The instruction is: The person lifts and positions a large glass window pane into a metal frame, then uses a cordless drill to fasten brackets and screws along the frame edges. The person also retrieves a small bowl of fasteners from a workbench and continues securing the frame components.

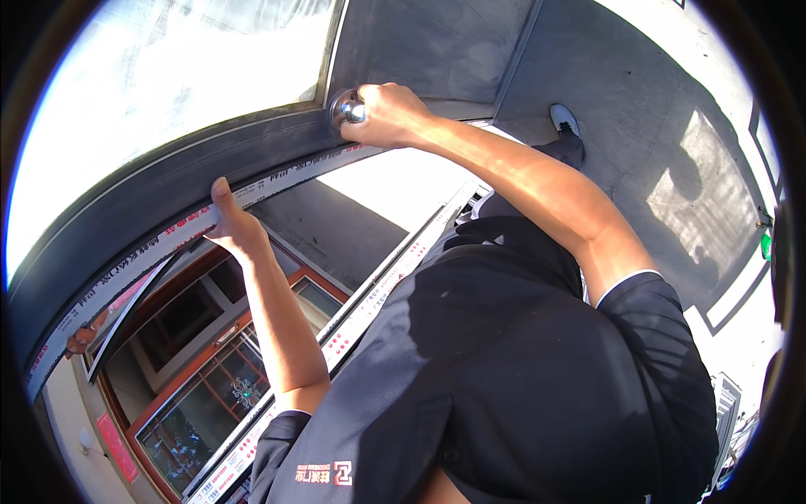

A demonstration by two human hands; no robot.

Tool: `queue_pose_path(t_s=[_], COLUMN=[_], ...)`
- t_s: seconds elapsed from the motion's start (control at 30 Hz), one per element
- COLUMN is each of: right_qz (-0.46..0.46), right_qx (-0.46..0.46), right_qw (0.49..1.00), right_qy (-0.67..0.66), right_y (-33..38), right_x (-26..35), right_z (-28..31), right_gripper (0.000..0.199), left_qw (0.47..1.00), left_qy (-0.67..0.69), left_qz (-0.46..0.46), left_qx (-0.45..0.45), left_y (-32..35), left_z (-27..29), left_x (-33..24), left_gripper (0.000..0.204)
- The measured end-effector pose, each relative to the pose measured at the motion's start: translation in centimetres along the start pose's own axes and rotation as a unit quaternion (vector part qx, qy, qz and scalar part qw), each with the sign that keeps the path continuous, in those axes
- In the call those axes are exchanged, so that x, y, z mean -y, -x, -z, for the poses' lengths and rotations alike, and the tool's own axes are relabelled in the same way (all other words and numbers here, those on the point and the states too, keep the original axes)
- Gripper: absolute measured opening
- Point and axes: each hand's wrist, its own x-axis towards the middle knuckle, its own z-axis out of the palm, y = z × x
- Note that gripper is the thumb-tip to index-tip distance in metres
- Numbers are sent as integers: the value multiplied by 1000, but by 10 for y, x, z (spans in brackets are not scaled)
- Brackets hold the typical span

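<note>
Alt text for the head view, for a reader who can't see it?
A person's right hand grasps a round metal knob on a dark door; the left hand is at its film-covered edge, thumb over it, fingers hidden. Another person's hand shows at lower left, near a red-framed glass door.

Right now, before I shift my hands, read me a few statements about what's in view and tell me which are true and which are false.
1. The right hand is on a round, shiny metal knob. True.
2. The left hand is on that knob too. False: it is at the printed film strip along the dark frame's edge.
3. The person wears a dark short-sleeved shirt. True.
4. The bright pane lies to the right of the knob. False: it lies to the left.
5. A light-coloured shoe shows to the right of the right hand. True.
</note>
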Motion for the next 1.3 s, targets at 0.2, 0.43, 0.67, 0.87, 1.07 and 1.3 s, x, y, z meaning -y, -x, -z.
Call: queue_pose_path(t_s=[0.2,0.43,0.67,0.87,1.07,1.3], right_qz=[33,33,21,35,25,-2], right_qx=[-22,-1,2,-1,-20,-11], right_qw=[999,999,999,999,999,999], right_qy=[9,25,26,4,31,32], right_y=[0,0,-1,0,-5,-2], right_x=[-4,-4,-1,0,-4,3], right_z=[-5,-3,-1,-1,-8,-5], right_gripper=[45,47,48,47,46,48], left_qw=[999,999,1000,1000,999,999], left_qy=[7,-27,-6,8,33,40], left_qz=[-34,-25,-4,-4,-36,-10], left_qx=[10,-5,13,20,8,6], left_y=[1,1,1,-1,-1,-1], left_z=[-1,-7,-8,-8,-14,-15], left_x=[5,-5,-7,-8,-9,-16], left_gripper=[61,70,80,83,74,75])
